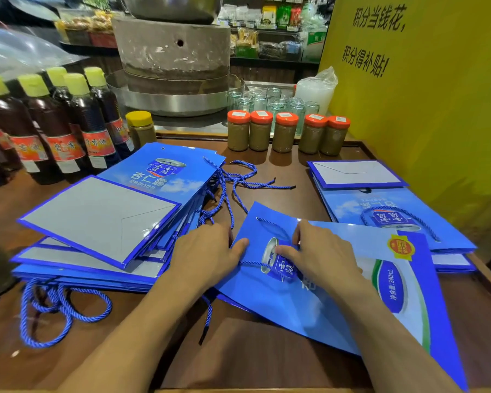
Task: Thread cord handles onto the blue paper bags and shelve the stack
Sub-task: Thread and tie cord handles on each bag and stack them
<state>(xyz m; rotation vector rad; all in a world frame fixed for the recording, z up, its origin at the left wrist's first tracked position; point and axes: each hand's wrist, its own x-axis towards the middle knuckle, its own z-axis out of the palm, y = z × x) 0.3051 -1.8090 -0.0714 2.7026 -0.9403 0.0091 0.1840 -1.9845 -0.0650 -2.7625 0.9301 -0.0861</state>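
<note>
Blue paper bag point(267, 307) lies flat on the brown table point(253, 358), from centre toward 4 o'clock; its side panel reads "净含量:240mL". The left hand point(207, 251) grips the bag's top edge, thumb on top. The right hand point(321, 253), near it, pinches the blue cord point(272, 226) at the bag's mouth. At 9 o'clock a stack of bags point(97, 222) shows "杏仁露"; a second stack point(394, 199) sits at 3 o'clock. Loose cords point(238, 178) lie toward 12 o'clock, before orange-lidded jars point(285, 134). Bottles point(65, 131) at 10 o'clock read "香油". The yellow wall point(423, 109) at 2 o'clock reads "积分当钱花, 积分得补贴!".
</note>
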